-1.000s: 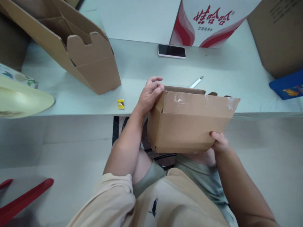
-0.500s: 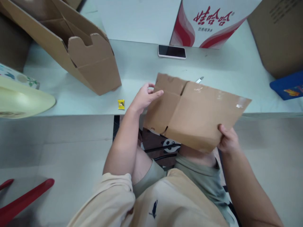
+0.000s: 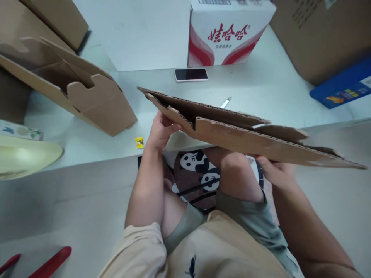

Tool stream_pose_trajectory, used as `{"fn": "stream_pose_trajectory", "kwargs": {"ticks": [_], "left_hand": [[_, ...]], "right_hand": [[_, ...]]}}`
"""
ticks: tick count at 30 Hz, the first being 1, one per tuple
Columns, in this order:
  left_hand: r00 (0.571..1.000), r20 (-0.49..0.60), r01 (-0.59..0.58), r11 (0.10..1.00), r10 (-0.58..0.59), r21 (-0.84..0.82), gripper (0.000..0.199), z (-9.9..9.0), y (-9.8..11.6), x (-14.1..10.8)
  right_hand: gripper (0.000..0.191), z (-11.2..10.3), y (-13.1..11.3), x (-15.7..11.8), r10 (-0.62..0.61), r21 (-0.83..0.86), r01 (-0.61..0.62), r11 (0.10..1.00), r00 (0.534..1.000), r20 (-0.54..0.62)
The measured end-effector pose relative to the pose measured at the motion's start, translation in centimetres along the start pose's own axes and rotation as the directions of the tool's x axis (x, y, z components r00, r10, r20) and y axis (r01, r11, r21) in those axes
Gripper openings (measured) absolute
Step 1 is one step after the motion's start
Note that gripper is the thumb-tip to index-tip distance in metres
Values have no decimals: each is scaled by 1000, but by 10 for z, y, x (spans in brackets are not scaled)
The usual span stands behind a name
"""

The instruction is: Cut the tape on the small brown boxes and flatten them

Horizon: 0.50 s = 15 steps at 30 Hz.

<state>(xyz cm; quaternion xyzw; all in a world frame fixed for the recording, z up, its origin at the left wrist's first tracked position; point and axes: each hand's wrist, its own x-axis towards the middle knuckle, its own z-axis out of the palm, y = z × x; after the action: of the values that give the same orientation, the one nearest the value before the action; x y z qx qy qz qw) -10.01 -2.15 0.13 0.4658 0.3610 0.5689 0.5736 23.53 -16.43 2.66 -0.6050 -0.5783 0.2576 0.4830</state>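
In the head view, the person's 2 hands are well apart, both closed on 1 partly flattened cardboard box. The left hand grips it near its left end, with the thumb against the near side; the right hand grips its lower edge farther right, most of its fingers hidden. The box is held aslant across the front edge of the table, its left end farther from the person and its right end out past the edge, with the open flaps facing up; whether it touches the tabletop cannot be told. Just beyond it lies a slim white tool, and farther back a phone sits in front of a white box with red lettering. Left of the left hand are 1 small yellow packet and an open brown carton. A blue pack stands at right. Below the hands, 2 panda faces show on a printed surface between the person's legs.
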Motion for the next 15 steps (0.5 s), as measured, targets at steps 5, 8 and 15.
{"fn": "stream_pose_trajectory", "kwargs": {"ticks": [5, 8, 15], "left_hand": [[997, -49, -57, 998, 59, 36, 80, -3, 2, -1], [998, -7, -59, 998, 59, -5, 82, -1, 3, -3], [954, -66, 294, 956, -293, -3, 47, 13, 1, -15]], "right_hand": [[39, 18, -10, 5, -14, -107, -1, 994, 990, -139], [40, 27, -19, 7, -25, -52, 19, 998, 993, -118], [81, 65, -44, 40, -75, -20, 80, 997, 980, 186]]}}
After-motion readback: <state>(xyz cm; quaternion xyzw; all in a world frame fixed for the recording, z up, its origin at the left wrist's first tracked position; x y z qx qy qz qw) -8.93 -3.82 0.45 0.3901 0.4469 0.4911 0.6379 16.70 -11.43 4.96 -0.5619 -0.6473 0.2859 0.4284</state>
